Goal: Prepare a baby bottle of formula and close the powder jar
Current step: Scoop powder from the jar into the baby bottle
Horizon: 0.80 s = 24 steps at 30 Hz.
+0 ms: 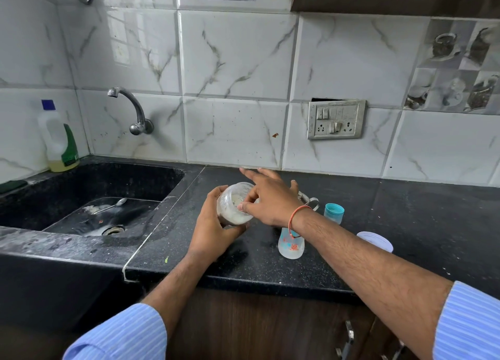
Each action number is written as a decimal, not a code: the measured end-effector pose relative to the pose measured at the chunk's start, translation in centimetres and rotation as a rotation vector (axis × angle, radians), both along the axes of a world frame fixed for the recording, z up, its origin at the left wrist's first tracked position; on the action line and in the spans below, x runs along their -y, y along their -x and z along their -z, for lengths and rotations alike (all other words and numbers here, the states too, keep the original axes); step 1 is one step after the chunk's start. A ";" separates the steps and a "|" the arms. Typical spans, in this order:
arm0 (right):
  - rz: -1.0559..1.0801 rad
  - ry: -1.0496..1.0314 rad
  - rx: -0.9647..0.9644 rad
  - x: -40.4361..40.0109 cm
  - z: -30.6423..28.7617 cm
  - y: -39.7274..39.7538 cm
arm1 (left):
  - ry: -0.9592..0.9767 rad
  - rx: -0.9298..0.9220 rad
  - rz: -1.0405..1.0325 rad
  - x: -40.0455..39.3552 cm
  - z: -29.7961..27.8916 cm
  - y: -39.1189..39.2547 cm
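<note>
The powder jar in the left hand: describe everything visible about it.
The powder jar is a small clear container, plastic by its look, its inside walls dusted white and pale powder lying in it. It has no lid on and is tipped, mouth toward the right. It is held above the black counter, just right of the sink. The left hand grips it from below and behind. The right hand pinches something small at its mouth; what that is cannot be told.

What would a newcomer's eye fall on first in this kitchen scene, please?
At mid-counter the left hand holds a tilted clear powder jar, while the right hand pinches something at its mouth. Just right stands the baby bottle, partly behind the forearm, with a teal cap beyond.
</note>
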State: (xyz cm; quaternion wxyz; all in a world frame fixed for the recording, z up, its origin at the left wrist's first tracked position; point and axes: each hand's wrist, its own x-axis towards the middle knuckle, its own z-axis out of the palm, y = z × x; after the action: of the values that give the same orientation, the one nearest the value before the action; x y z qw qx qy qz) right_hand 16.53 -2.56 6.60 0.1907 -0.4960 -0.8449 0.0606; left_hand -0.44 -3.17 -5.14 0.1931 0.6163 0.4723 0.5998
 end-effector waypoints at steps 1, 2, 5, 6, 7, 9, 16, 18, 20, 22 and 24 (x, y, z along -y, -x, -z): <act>0.002 0.021 -0.023 -0.1 -0.1 -0.1 | 0.007 -0.001 0.000 0.0 0.0 0.0; 0.004 0.040 -0.042 -0.2 -0.2 -0.2 | 0.011 -0.006 -0.001 -0.1 0.0 0.0; 0.014 0.061 -0.089 -0.4 -0.6 -0.5 | 0.019 -0.018 -0.010 -0.3 0.2 0.2; 0.019 0.066 -0.108 -0.5 -0.8 -0.6 | 0.023 -0.022 -0.010 -0.4 0.3 0.3; 0.023 0.066 -0.130 -0.5 -0.9 -0.8 | 0.029 -0.027 -0.010 -0.4 0.3 0.3; 0.041 0.046 -0.156 -0.9 -1.1 -1.0 | 0.044 -0.036 -0.006 -0.4 0.3 0.4; 0.076 0.068 -0.324 -3.1 -1.2 -1.9 | 0.040 -0.060 -0.030 0.4 -0.3 0.1; 0.077 0.086 -0.371 -3.4 -1.2 -2.3 | 0.050 -0.054 -0.034 0.6 -0.4 0.1; 0.090 0.085 -0.391 -3.5 -1.3 -2.6 | 0.060 -0.043 -0.034 0.6 -0.5 0.1; 0.102 0.069 -0.387 -3.6 -1.6 -3.0 | 0.065 -0.045 -0.035 0.7 -0.6 0.0; 0.110 0.041 -0.370 -3.7 -1.8 -3.3 | 0.071 -0.054 -0.034 0.9 -0.7 0.0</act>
State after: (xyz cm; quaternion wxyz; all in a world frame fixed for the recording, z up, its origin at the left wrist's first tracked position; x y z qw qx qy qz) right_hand 19.83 1.11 8.38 0.3355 -0.5256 -0.7658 0.1573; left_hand -0.45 -4.05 -4.45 0.1917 0.6171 0.5087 0.5689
